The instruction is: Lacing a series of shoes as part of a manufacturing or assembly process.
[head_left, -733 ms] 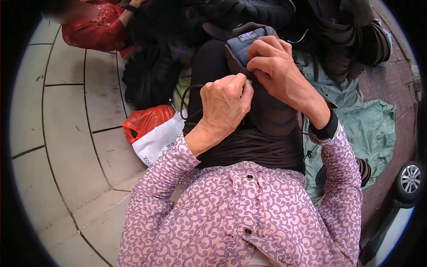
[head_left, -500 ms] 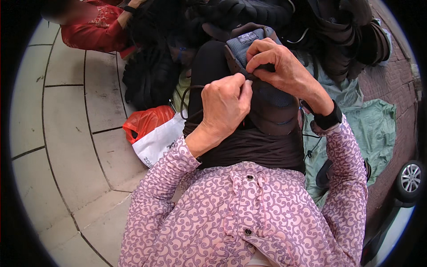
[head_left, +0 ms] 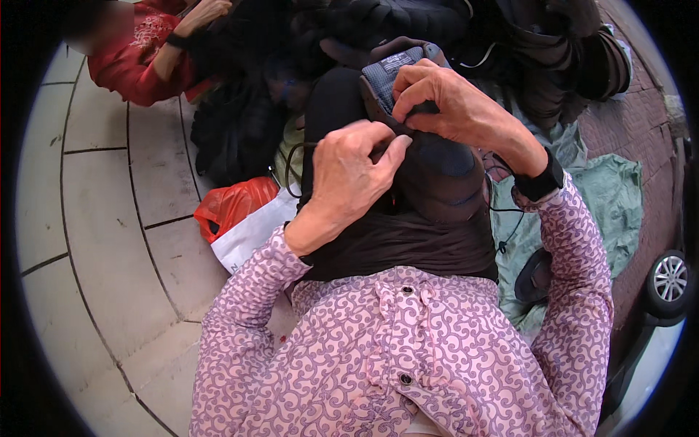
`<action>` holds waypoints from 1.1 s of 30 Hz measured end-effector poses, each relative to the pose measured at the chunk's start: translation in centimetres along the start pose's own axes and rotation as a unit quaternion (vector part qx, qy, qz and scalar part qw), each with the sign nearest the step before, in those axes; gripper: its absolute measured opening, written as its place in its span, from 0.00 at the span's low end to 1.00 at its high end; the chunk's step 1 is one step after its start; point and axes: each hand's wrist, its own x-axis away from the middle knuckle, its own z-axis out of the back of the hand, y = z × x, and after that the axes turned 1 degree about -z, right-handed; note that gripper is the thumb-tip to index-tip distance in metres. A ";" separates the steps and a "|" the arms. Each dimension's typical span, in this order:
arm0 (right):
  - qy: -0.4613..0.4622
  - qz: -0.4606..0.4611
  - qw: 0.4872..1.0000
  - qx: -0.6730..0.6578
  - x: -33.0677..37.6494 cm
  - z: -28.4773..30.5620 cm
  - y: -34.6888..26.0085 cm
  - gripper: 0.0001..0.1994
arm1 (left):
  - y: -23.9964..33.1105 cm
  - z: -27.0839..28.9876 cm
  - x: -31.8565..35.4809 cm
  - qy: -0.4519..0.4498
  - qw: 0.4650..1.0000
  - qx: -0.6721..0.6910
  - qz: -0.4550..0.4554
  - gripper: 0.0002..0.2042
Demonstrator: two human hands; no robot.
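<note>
A dark brown shoe [head_left: 443, 186] rests on my lap, its toe toward me. Its grey-blue tongue [head_left: 392, 71] with a label stands up at the far end. Over the lacing area, my right hand [head_left: 444, 102] is closed, thumb and finger pinched at the tongue's base; what lies between them is too small to make out. Just left of the shoe, my left hand [head_left: 348, 175] has curled fingers, with the thumb pointing toward the lacing. A dark shoelace [head_left: 290, 171] loops out beside that hand, which appears to grip it; the fingertips are partly hidden.
Piles of dark shoes [head_left: 382, 29] lie beyond my knees. On the left are an orange-red plastic bag [head_left: 237, 204], a white bag [head_left: 255, 231] and floor tiles. A green sheet [head_left: 608, 211] with another dark shoe [head_left: 534, 277] spreads right. A person in red [head_left: 135, 62] sits far left.
My left hand has moved a little left, away from the right hand, and its thumb has separated from the index finger. The right hand stays at the lacing. The view has shifted slightly.
</note>
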 end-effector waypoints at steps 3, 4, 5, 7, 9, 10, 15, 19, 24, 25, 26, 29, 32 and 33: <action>-0.017 0.004 1.000 0.025 -0.4 0.2 -0.2 0.05 | -0.2 1.0 -0.3 0.021 0.999 -0.003 -0.044 0.07; -0.018 0.015 0.999 0.044 -0.6 0.3 -0.3 0.05 | -0.4 1.1 -0.7 0.019 0.997 -0.001 -0.074 0.09; -0.028 0.034 0.997 0.064 -0.8 0.5 -0.3 0.05 | -0.6 1.2 -1.1 0.018 0.994 -0.001 -0.105 0.11; -0.041 0.052 0.993 0.102 -1.0 0.6 -0.4 0.06 | -1.3 1.6 -2.2 -0.003 0.987 -0.024 -0.158 0.14; -0.048 0.049 0.988 0.138 -0.7 0.3 -0.4 0.09 | -1.9 1.9 -2.7 -0.029 0.983 -0.038 -0.175 0.13; -0.040 0.065 0.978 0.196 -0.3 0.0 -0.4 0.09 | -2.2 2.0 -2.8 -0.043 0.983 -0.028 -0.175 0.12; 0.006 0.098 0.925 0.366 0.8 5.4 1.8 0.07 | -3.2 2.2 -3.3 -0.029 0.979 -0.013 -0.201 0.10; 0.083 -0.153 0.847 0.502 0.5 16.1 4.3 0.06 | -2.4 2.3 -1.8 0.036 0.982 0.005 -0.187 0.11; 0.024 -0.135 0.991 0.011 3.0 9.6 2.5 0.14 | -0.3 1.7 1.0 -0.015 0.989 0.124 -0.082 0.14; -0.006 -0.188 0.979 -0.084 3.2 7.7 1.3 0.13 | -0.2 1.4 0.9 -0.012 0.990 0.115 -0.079 0.15; -0.034 -0.164 0.984 -0.059 3.0 6.0 0.4 0.11 | -0.1 1.2 0.7 -0.011 0.992 0.105 -0.075 0.15; -0.025 -0.124 0.992 -0.010 1.1 3.0 -1.2 0.08 | -0.3 0.6 -0.7 -0.010 0.995 0.043 -0.090 0.13; -0.024 -0.116 0.993 0.019 -0.4 2.5 -1.7 0.08 | -0.3 -0.5 -1.8 -0.023 0.994 0.014 -0.104 0.11; -0.001 -0.081 0.996 0.027 -0.5 2.6 -1.6 0.08 | -0.3 -0.8 -2.0 -0.023 0.994 0.021 -0.107 0.11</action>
